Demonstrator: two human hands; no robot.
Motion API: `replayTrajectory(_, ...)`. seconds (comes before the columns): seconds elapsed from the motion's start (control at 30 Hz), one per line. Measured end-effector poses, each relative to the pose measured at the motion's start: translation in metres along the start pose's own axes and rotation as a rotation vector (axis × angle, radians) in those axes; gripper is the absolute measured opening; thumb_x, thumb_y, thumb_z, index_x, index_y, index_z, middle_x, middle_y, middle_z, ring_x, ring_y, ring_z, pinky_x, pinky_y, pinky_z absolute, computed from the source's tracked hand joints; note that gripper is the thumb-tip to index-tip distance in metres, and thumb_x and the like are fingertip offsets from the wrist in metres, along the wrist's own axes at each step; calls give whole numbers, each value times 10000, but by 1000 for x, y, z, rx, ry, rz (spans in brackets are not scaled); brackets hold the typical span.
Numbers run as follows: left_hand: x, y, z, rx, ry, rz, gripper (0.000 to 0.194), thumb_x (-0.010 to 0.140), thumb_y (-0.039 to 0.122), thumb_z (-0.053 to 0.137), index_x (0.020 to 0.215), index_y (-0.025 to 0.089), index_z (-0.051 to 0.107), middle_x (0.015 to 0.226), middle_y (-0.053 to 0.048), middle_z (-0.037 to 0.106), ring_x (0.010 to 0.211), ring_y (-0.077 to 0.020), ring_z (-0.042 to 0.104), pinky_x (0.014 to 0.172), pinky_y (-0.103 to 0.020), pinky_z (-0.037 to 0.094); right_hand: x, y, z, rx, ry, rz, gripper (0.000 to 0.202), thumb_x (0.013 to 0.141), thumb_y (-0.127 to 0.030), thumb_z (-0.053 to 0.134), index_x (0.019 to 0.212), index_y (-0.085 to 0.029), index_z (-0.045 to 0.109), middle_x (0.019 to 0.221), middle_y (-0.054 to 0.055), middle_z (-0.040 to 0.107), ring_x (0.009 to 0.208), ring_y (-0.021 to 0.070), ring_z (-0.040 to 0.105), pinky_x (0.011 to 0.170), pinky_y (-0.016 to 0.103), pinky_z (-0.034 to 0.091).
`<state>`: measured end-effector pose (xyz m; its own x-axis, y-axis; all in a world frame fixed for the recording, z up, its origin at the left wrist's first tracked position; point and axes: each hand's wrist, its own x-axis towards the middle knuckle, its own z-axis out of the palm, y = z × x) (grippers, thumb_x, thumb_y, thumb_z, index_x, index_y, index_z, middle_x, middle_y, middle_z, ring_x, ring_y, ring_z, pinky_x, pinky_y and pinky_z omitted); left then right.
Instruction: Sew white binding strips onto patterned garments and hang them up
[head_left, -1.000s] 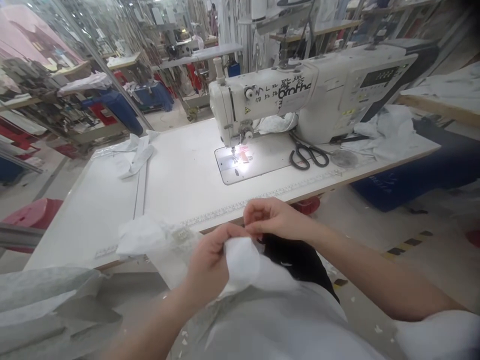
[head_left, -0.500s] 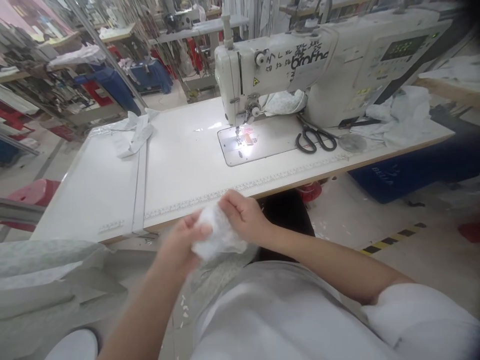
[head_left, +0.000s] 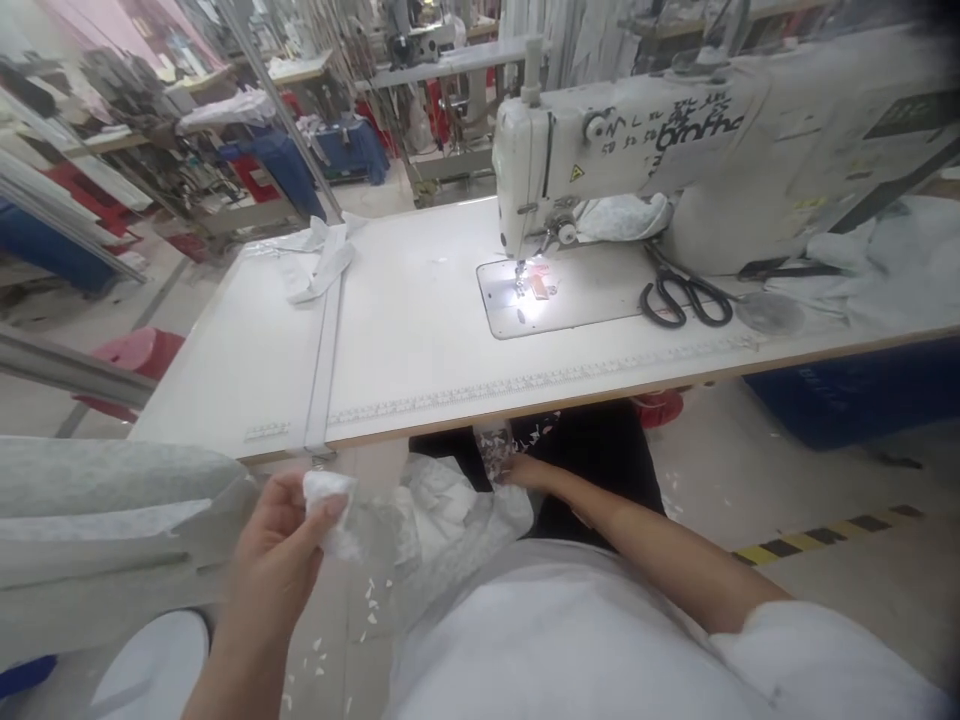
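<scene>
My left hand (head_left: 289, 525) pinches a white piece of fabric (head_left: 330, 500) between thumb and fingers, just below the table's front edge. Lower than the edge and further right, my right hand (head_left: 521, 472) reaches down at my lap beside pale patterned fabric (head_left: 442, 510); its fingertips are too small and partly hidden to read. The pale fabric lies bunched on my lap. Above, on the white table (head_left: 405, 340), stands a sewing machine (head_left: 600, 140) with its needle area lit.
Black-handled scissors (head_left: 686, 300) lie right of the needle plate, near crumpled fabric (head_left: 885, 260). A fabric strip (head_left: 322, 265) rests at the table's back left. Large pale cloth (head_left: 97, 540) hangs at the left, above a round white seat (head_left: 154, 665).
My hands have come apart: the left moved left and down with the white piece, the right dropped to my lap. The view has shifted, so the table appears further right.
</scene>
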<state>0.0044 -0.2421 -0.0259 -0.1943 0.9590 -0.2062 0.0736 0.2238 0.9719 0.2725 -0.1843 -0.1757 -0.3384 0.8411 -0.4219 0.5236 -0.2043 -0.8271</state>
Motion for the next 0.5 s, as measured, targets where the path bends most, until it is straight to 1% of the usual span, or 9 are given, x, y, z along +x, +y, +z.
replayTrajectory(0.03, 4, -1, -1, 44, 24, 29, 408, 670, 344, 726, 1030, 263, 550, 764, 28, 615, 658, -124, 568, 592, -212, 462, -3, -4, -4, 3, -10, -32, 148, 902, -246, 537, 891, -110, 596, 884, 27, 611, 786, 162, 600, 712, 315, 509)
replayTrajectory(0.1, 12, -3, 0, 250, 34, 132, 349, 723, 363, 675, 1037, 246, 580, 821, 6, 601, 736, -137, 551, 665, -233, 445, -17, -21, -16, 5, -19, -130, 140, 893, -191, 508, 807, -114, 587, 816, 24, 612, 782, 159, 592, 733, 298, 486)
replayTrajectory(0.2, 17, -4, 14, 515, 58, 354, 210, 758, 392, 621, 810, 195, 669, 798, -18, 541, 795, -151, 500, 748, -258, 408, -56, -68, -31, 3, -75, -356, 93, 829, -218, 562, 770, -149, 583, 777, 3, 613, 769, 160, 582, 725, 264, 461)
replayTrajectory(0.27, 15, -2, 31, 451, 36, 419, 250, 765, 421, 598, 748, 181, 663, 777, -19, 513, 788, -150, 484, 733, -257, 408, -83, -104, -35, -71, -208, -596, 68, 823, -211, 545, 787, -180, 594, 791, 0, 631, 754, 157, 592, 707, 249, 450)
replayTrajectory(0.3, 13, 0, 40, 349, -43, 353, 283, 791, 432, 563, 730, 167, 640, 757, -17, 511, 754, -141, 479, 695, -247, 408, -94, -119, -35, -180, -254, -678, 90, 842, -201, 503, 825, -201, 591, 790, -1, 638, 743, 159, 598, 683, 248, 442)
replayTrajectory(0.33, 11, 2, 48, 334, -81, 335, 353, 807, 474, 522, 691, 155, 617, 660, -3, 487, 645, -124, 456, 610, -236, 402, -100, -131, -35, -284, -223, -743, 131, 860, -201, 461, 902, -219, 584, 808, 6, 650, 734, 170, 610, 652, 256, 438)
replayTrajectory(0.4, 8, 9, 57, 303, -149, 315, 444, 804, 543, 485, 657, 139, 596, 568, 10, 464, 530, -102, 427, 507, -216, 377, -98, -149, -34, -420, -44, -811, 225, 871, -228, 419, 1067, -235, 528, 805, 20, 660, 692, 195, 629, 595, 275, 429)
replayTrajectory(0.43, 6, 14, 58, 139, -242, 239, 485, 827, 568, 426, 703, 133, 599, 562, 13, 446, 518, -95, 410, 506, -215, 370, -90, -156, -34, -457, 59, -818, 277, 867, -261, 429, 1136, -230, 485, 792, 26, 661, 669, 210, 634, 569, 284, 423)
replayTrajectory(0.5, -1, 27, 52, -51, -346, 212, 552, 792, 644, 416, 803, 125, 603, 610, 3, 463, 547, -97, 421, 531, -220, 375, -71, -171, -32, -505, 182, -801, 315, 850, -347, 463, 1139, -220, 460, 713, 16, 646, 601, 226, 623, 518, 289, 402)
